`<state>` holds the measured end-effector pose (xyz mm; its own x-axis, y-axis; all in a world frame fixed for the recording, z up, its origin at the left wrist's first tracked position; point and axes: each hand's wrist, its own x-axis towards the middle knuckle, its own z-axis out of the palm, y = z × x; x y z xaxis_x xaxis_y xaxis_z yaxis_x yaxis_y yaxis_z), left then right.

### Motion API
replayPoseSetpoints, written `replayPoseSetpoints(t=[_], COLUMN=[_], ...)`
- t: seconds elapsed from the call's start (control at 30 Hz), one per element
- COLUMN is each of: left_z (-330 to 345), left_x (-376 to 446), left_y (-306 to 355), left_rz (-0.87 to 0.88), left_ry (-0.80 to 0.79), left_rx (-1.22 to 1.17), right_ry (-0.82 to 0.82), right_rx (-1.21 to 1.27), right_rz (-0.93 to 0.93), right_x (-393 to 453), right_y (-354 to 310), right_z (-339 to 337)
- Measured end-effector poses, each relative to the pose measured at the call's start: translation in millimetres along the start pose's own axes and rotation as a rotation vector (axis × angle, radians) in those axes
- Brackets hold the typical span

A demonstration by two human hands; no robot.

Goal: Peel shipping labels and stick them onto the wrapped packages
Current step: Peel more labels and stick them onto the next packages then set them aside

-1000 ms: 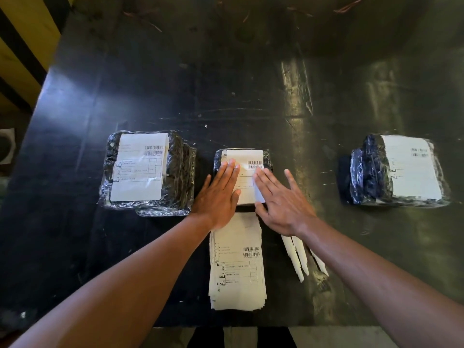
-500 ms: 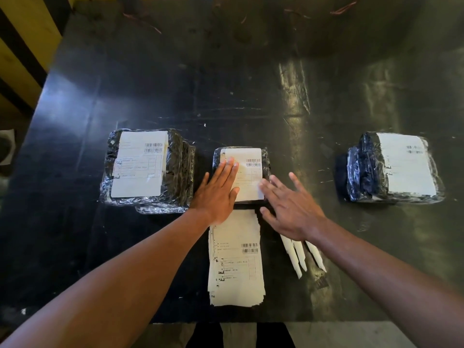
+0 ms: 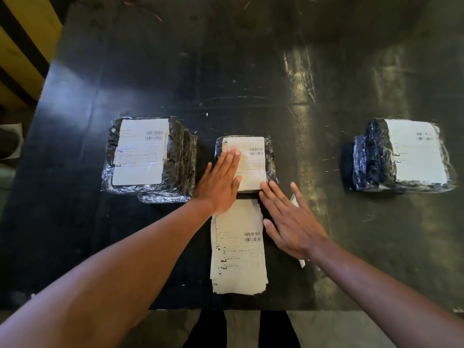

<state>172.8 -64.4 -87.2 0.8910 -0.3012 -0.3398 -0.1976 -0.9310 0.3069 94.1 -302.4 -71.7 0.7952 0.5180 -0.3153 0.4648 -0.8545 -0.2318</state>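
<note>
Three plastic-wrapped dark packages lie in a row on the black table point(image 3: 251, 71). The small middle package point(image 3: 270, 156) carries a white label point(image 3: 252, 167), and my left hand point(image 3: 219, 183) lies flat on that label's left half with fingers together. My right hand point(image 3: 291, 219) hovers open with spread fingers just below the package's near right corner, its fingertips at the label's edge. A stack of shipping labels point(image 3: 238, 249) lies in front of the middle package. The left package point(image 3: 148, 156) and the right package point(image 3: 401, 154) each bear a white label.
White peeled backing strips point(image 3: 301, 263) lie mostly hidden under my right hand. The table's near edge point(image 3: 251, 310) runs just behind the label stack. A yellow and black striped surface point(image 3: 22, 46) stands past the table's left side.
My right hand has slid off the middle package's label toward me and to the right. My left hand has stayed flat on the label.
</note>
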Motion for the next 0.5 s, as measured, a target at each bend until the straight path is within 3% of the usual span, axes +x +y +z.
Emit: replayPoseSetpoints(t=[0.13,0.4,0.5], left_z=[0,0,0], left_x=[1,-1,0], left_y=[-1,0,4], left_rz=[0.001,0.003,-0.011], left_ry=[-0.007,0.001,0.003], left_rx=[-0.003,0.015,0.037], right_ry=[0.022,-0.079,0.102], right_rx=[0.008,-0.001,0.126], right_rz=[-0.136,-0.198,-0.114], right_x=[25,5,4], right_y=[-13,8,16], right_z=[-5,11,-2])
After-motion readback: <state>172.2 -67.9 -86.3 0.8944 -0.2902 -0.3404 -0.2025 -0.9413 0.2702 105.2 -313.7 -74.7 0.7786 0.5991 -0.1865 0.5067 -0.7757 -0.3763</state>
